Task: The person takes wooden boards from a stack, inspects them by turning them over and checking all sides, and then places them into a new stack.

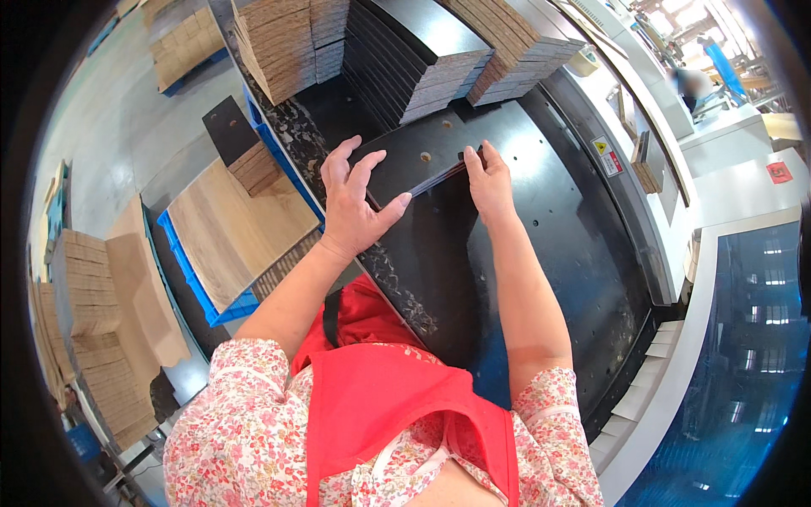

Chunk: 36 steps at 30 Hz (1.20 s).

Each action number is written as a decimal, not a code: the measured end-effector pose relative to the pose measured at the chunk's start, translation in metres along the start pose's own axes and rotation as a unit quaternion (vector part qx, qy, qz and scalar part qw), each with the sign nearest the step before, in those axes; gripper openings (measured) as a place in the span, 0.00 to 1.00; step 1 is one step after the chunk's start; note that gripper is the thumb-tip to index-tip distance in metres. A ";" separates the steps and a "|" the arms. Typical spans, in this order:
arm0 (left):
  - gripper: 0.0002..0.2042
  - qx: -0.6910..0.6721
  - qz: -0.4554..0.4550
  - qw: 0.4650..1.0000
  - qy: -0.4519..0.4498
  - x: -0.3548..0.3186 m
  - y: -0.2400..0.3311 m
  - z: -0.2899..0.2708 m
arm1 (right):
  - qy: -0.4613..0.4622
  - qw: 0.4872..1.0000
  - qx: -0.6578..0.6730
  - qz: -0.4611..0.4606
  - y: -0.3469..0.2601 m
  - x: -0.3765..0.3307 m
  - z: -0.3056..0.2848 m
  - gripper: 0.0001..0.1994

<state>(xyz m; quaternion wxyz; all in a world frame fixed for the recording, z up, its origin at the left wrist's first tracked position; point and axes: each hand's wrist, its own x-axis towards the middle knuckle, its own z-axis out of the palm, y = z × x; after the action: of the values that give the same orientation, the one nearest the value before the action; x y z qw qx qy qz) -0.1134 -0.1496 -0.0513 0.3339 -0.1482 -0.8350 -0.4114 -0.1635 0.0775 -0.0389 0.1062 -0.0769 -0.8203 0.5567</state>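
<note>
A dark flat board (pixel 397 165) with a few drilled holes lies on the black machine table (pixel 541 279), in front of the stacked panels. My right hand (pixel 492 184) pinches its near right corner between thumb and fingers. Spread fingers and a stretched thumb mark my left hand (pixel 355 203), which is open at the board's left end. Its fingertips hover over or touch the board; I cannot tell which.
Behind the board stand a stack of black panels (pixel 384 72) and brown-edged board stacks (pixel 283 51). To the left, a wood-grain board (pixel 245 228) on a blue pallet carries a small dark block (pixel 236 144). A white machine housing (pixel 655 177) borders the right; a person (pixel 693 87) is beyond.
</note>
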 end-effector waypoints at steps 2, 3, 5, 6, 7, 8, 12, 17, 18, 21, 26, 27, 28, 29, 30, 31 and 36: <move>0.27 -0.032 -0.031 0.999 0.002 0.000 -0.003 0.002 | 0.007 0.999 0.034 0.010 0.001 -0.002 0.003 0.30; 0.25 -0.054 -0.057 0.997 0.009 0.001 -0.003 0.005 | 0.000 0.999 0.037 0.013 -0.001 -0.003 0.002 0.30; 0.21 -0.086 -0.094 0.992 0.026 0.003 -0.005 0.011 | -0.014 0.999 0.043 0.020 -0.006 -0.007 0.000 0.30; 0.21 -0.104 -0.103 0.989 0.029 0.004 -0.006 0.012 | -0.008 0.999 0.040 0.020 -0.005 -0.009 -0.001 0.29; 0.21 -0.122 -0.111 0.986 0.033 0.004 -0.006 0.013 | -0.002 0.999 0.037 0.019 -0.005 -0.011 -0.001 0.29; 0.21 -0.141 -0.120 0.982 0.034 0.003 -0.006 0.013 | 0.006 0.999 0.033 0.020 -0.003 -0.015 -0.002 0.28; 0.21 -0.197 -0.136 0.970 -0.026 0.005 -0.011 0.001 | 0.025 0.999 0.004 0.021 -0.002 -0.026 -0.009 0.23; 0.24 -0.146 -0.139 0.978 -0.052 -0.012 -0.012 -0.029 | -0.028 0.996 0.010 0.078 -0.018 -0.065 -0.012 0.20; 0.25 -0.135 -0.174 0.975 -0.027 -0.018 -0.012 -0.033 | -0.021 0.998 0.027 0.057 -0.011 -0.072 -0.008 0.20; 0.31 -0.094 -0.259 0.961 0.023 -0.035 -0.020 -0.046 | -0.018 0.999 0.031 0.031 -0.021 -0.094 0.001 0.18; 0.32 -0.344 -0.471 0.804 -0.116 -0.028 -0.003 -0.085 | -0.068 0.996 0.037 0.041 -0.023 -0.107 0.004 0.12; 0.32 -0.326 -0.463 0.813 -0.132 -0.026 0.002 -0.092 | -0.083 0.995 0.028 0.048 -0.025 -0.107 0.001 0.11; 0.32 -0.308 -0.456 0.822 -0.149 -0.025 0.006 -0.097 | -0.098 0.994 0.049 0.029 -0.023 -0.107 -0.002 0.11; 0.40 -0.315 -0.420 0.838 -0.150 -0.031 0.002 -0.096 | -0.116 0.991 0.070 0.010 -0.022 -0.108 -0.004 0.10; 0.43 -0.329 -0.379 0.856 -0.126 -0.036 0.001 -0.093 | -0.133 0.987 0.091 -0.009 -0.024 -0.107 -0.007 0.10; 0.46 -0.342 -0.337 0.871 -0.104 -0.040 0.004 -0.089 | -0.170 0.981 0.096 0.003 -0.029 -0.106 -0.016 0.10; 0.61 -0.246 -0.129 0.950 -0.140 -0.053 -0.010 -0.065 | -0.203 0.977 0.065 -0.008 -0.005 -0.093 -0.034 0.23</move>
<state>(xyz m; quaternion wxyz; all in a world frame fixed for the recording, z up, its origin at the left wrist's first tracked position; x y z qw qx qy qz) -0.0514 -0.2055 -0.0646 0.1107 -0.1731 -0.7581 -0.6190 -0.0651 0.0832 -0.0309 -0.0538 0.0513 -0.7871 0.6123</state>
